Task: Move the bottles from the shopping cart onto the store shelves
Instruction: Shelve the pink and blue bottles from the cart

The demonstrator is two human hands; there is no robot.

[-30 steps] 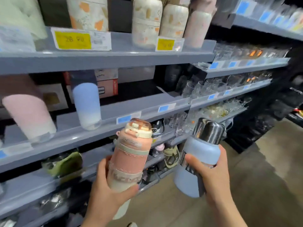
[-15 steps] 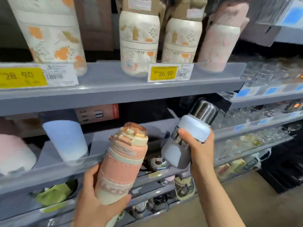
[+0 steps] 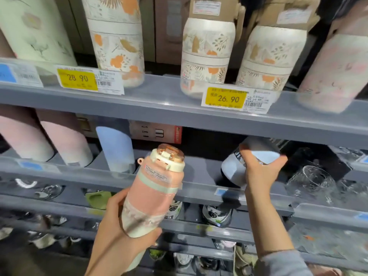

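Grey store shelving fills the whole view, its tiers slanting down toward 3 o'clock. The top shelf (image 3: pixel 159 108) crosses at 12 o'clock, fronted by a clear strip carrying a yellow price tag (image 3: pixel 77 79) marked 28.90 at 10 o'clock and another yellow tag (image 3: pixel 226 98) marked 26.90 nearer 1 o'clock. The middle shelf (image 3: pixel 199 188) runs through the centre; lower tiers (image 3: pixel 199 228) sit dim at 6 o'clock. Clear glassware (image 3: pixel 312 182) stands at 3 o'clock. Light glares off the plastic strips.
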